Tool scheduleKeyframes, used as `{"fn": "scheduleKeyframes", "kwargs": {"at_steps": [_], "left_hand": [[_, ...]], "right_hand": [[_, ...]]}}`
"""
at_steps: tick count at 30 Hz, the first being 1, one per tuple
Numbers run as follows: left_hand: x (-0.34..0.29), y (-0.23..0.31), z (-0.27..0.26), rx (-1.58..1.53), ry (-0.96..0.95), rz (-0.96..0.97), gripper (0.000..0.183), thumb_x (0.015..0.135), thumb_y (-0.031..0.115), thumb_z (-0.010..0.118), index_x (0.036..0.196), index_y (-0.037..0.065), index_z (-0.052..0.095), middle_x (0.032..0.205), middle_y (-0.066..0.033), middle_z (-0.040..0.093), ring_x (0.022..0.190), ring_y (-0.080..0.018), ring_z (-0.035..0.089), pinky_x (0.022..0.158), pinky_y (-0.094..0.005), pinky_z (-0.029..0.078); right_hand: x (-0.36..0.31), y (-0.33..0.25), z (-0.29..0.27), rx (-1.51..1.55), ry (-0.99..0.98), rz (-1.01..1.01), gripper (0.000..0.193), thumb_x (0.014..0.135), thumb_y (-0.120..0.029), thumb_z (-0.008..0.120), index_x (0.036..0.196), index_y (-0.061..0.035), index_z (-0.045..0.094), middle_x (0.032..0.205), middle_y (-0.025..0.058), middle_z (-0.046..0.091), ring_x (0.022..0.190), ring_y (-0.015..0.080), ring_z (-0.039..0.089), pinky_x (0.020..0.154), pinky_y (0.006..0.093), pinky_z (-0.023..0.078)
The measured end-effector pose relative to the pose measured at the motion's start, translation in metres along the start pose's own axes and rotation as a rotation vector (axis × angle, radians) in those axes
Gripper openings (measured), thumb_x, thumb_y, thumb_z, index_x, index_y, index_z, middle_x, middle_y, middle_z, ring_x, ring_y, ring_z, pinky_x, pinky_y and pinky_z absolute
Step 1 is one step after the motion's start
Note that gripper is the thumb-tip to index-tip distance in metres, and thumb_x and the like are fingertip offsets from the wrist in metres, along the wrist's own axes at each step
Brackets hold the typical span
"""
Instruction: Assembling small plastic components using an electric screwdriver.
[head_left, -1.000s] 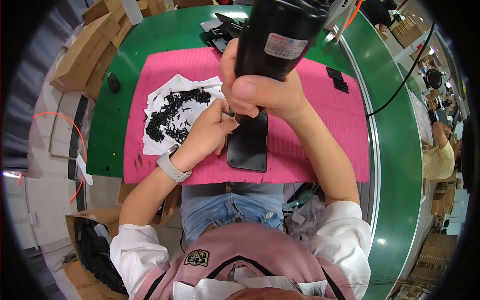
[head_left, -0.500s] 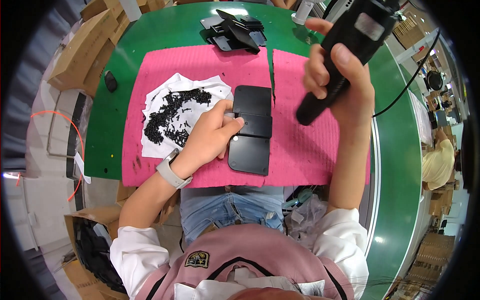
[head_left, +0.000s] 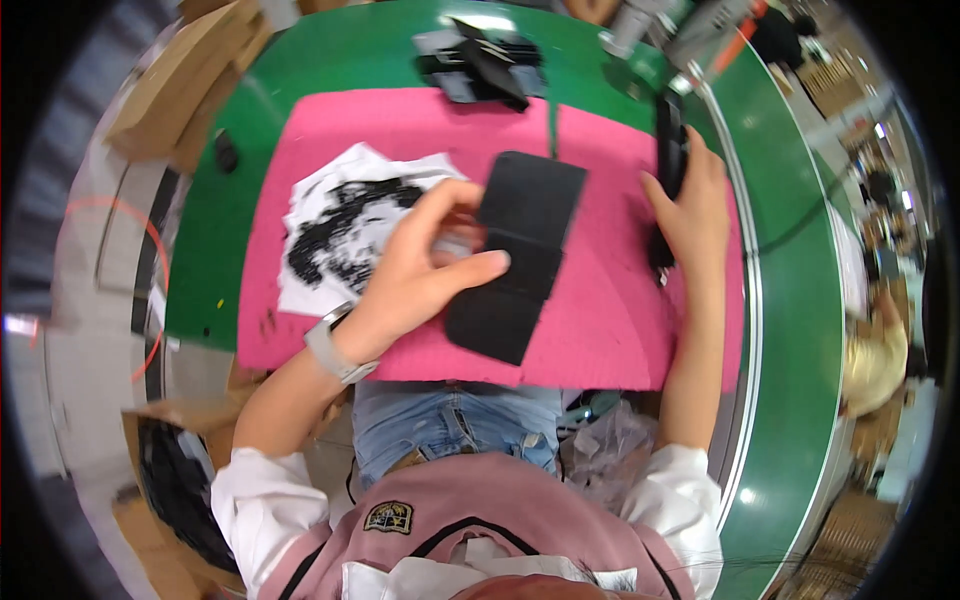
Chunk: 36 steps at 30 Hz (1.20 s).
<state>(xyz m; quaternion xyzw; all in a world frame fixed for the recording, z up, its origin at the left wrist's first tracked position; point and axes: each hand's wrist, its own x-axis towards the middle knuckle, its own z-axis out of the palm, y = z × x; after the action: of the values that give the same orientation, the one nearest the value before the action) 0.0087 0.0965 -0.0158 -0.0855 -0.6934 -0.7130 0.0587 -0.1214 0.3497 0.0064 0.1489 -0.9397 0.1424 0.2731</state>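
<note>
My left fingers grip a seemingly joined panel; right fingers surround a tool, grip unclear; black pieces lie unused, left.

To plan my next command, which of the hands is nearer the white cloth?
Left. The left hand is at the cloth's right edge, holding the plate; the right hand is farther right, past the plate, at the tool.
</note>
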Motion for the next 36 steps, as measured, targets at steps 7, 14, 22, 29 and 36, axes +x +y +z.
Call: {"fn": "scheduleKeyframes", "kwargs": {"at_steps": [7,14,22,29,36], "left_hand": [[-0.039,0.020,-0.024,-0.495,0.158,0.200,0.047,0.076,0.005,0.069,0.116,0.005,0.044,0.104,-0.0017,0.049,0.091,-0.0098,0.049,0.081,-0.0253,0.040],[-0.247,0.014,-0.170,-0.350,1.443,0.247,0.034,0.077,0.005,0.061,0.109,0.000,0.052,0.095,-0.0078,0.060,0.087,-0.0174,0.060,0.080,-0.0312,0.052],[-0.608,-0.073,-0.355,0.279,2.389,0.173,0.043,0.075,0.013,0.072,0.109,0.001,0.049,0.093,-0.0121,0.057,0.077,-0.0192,0.057,0.062,-0.0311,0.047],[-0.768,-0.147,-0.321,0.620,2.180,-0.683,0.054,0.077,0.030,0.065,0.115,-0.007,0.057,0.117,-0.0244,0.058,0.112,-0.0343,0.054,0.099,-0.0362,0.038],[-0.625,-0.154,-0.307,1.139,1.840,-0.398,0.033,0.081,0.019,0.065,0.102,-0.006,0.065,0.104,-0.0187,0.066,0.091,-0.0297,0.065,0.082,-0.0363,0.049]], "right_hand": [[-0.004,0.037,0.006,0.028,0.005,-0.303,0.060,0.080,-0.022,0.067,0.132,-0.0021,0.045,0.130,0.0201,0.049,0.119,0.0367,0.043,0.104,0.0428,0.029],[0.013,0.063,0.028,0.028,0.022,-0.314,0.058,0.083,-0.034,0.065,0.128,-0.0019,0.049,0.119,0.0274,0.054,0.109,0.0390,0.052,0.093,0.0432,0.041],[0.022,0.103,0.053,0.310,0.158,-0.394,0.056,0.082,-0.036,0.066,0.125,-0.0024,0.052,0.128,0.0176,0.053,0.114,0.0366,0.050,0.097,0.0403,0.040],[0.014,0.069,0.043,-0.084,0.122,-0.392,0.048,0.081,-0.034,0.069,0.116,-0.0041,0.056,0.104,0.0202,0.056,0.090,0.0338,0.051,0.078,0.0419,0.042],[0.006,-0.023,-0.008,-0.272,0.187,-0.370,0.053,0.076,-0.021,0.067,0.126,-0.0120,0.052,0.128,0.0209,0.047,0.125,0.0370,0.038,0.103,0.0470,0.032]]}}
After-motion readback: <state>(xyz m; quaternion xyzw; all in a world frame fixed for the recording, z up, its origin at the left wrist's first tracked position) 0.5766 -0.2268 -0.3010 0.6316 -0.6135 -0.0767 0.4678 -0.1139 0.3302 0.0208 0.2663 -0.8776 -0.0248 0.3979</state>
